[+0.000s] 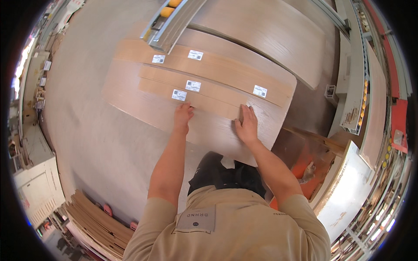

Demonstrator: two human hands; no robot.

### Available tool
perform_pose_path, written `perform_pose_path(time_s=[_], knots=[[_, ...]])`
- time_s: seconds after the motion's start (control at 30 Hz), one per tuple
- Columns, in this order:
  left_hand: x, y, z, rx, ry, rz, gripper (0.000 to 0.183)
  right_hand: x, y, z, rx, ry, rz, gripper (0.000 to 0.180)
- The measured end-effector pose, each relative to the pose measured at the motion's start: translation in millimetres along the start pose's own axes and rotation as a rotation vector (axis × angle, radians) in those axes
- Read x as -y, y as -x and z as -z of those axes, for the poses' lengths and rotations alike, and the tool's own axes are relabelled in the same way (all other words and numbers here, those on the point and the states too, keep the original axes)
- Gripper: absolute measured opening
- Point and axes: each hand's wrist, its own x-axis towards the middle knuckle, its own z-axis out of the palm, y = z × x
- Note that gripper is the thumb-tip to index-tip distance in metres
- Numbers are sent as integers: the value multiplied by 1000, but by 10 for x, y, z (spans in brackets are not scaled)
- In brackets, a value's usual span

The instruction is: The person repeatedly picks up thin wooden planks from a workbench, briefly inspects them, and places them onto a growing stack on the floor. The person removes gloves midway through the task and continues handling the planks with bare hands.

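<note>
Several long, flat wood-toned strips lie side by side on a large pale wood-grain board (130, 94) before me. White printed labels are stuck on them. My left hand (183, 115) touches the near edge of the nearest strip (209, 103), just below its label (179, 95). At that strip's right end rests my right hand (247, 124), its fingers slightly spread along the end. A second short strip (222, 93) lies against the far side of the nearest one. Beyond them, longer strips (228, 70) reach towards both ends of the board.
A metal conveyor arm with orange rollers (167, 12) overhangs the strips' far left part. Another large board (277, 32) lies beyond. Roller rails (356, 107) and a white-faced panel (343, 192) stand at the right. Stacked brown sheets (98, 225) are at the lower left.
</note>
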Motion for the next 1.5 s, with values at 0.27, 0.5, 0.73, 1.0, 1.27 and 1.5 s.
perform_pose_path(time_s=[0.27, 0.5, 0.73, 1.0, 1.27, 1.5], knots=[[-97, -143, 63, -18, 15, -1, 44, 251, -226, -119, 220, -45, 129, 75], [-184, -202, 227, -72, -8, -20, 51, 743, -446, -349, 205, -19, 248, 65], [-69, 75, 141, -17, -37, -2, 48, 315, -229, 4, 131, 127, 305, 52], [423, -230, 349, -98, -283, -210, 38, -985, 569, 1560, 414, 590, -44, 72], [400, -140, 321, 15, -383, -417, 32, -2314, 1218, 2396, 380, 726, -307, 75], [531, -258, 466, 8, -513, -481, 33, -2291, 1113, 2790, 428, 767, -392, 69]])
